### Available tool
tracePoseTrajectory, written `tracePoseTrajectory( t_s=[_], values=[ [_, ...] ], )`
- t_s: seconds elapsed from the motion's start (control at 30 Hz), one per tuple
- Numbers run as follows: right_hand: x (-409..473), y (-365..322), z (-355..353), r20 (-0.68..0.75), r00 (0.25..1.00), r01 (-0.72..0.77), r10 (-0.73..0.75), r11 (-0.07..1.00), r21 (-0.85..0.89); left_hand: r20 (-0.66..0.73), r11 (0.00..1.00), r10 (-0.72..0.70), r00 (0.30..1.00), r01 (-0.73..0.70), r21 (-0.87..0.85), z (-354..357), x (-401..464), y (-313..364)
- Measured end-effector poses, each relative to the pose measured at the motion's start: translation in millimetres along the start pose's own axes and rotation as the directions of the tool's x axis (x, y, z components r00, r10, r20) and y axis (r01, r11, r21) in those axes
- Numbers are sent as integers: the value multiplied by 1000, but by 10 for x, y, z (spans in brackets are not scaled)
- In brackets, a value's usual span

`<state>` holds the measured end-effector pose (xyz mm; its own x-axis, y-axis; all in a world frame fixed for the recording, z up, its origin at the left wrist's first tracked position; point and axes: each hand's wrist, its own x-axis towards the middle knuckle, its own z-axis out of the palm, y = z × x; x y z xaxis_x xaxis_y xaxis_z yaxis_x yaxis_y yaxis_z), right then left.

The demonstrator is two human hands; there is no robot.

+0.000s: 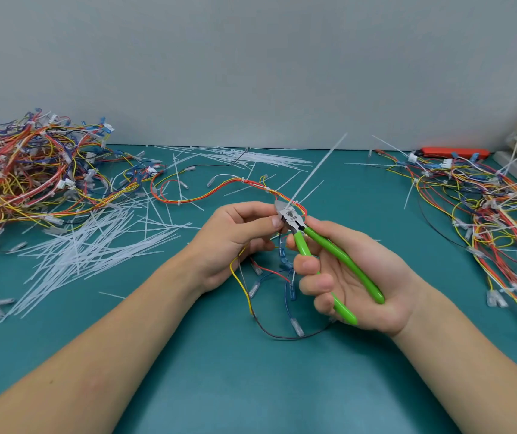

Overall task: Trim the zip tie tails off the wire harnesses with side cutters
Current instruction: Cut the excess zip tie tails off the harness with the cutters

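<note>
My right hand (354,277) grips green-handled side cutters (329,249), whose steel jaws sit at the base of a long white zip tie tail (316,167) that sticks up and to the right. My left hand (235,236) pinches the wire harness (219,189) of red, yellow and orange wires right beside the jaws. The harness loops away to the left over the green mat, and its loose ends with clear and blue terminals (291,289) hang below my hands.
A big pile of harnesses (28,170) lies at the far left, another pile with untrimmed white tails (495,214) at the right. Cut tie tails (88,245) litter the mat left of centre. An orange tool (451,151) lies by the back wall.
</note>
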<state>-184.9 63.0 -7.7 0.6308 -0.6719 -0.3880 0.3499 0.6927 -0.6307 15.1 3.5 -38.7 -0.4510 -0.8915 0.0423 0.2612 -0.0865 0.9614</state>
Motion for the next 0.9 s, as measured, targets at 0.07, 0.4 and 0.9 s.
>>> tracePoseTrajectory(
  t_s=[0.07,0.4,0.9],
  values=[
    [-3,7,1,-1,1000,1,-1,1000,-24,1,1000,-2,1000,2,-4,-3,0,-1],
    [18,21,9,-44,999,3,-5,999,-53,-15,1000,-17,1000,17,3,-10,5,1],
    [3,25,53,-66,997,45,-49,997,-63,8,1000,-9,1000,9,9,-21,18,-11]
  ],
)
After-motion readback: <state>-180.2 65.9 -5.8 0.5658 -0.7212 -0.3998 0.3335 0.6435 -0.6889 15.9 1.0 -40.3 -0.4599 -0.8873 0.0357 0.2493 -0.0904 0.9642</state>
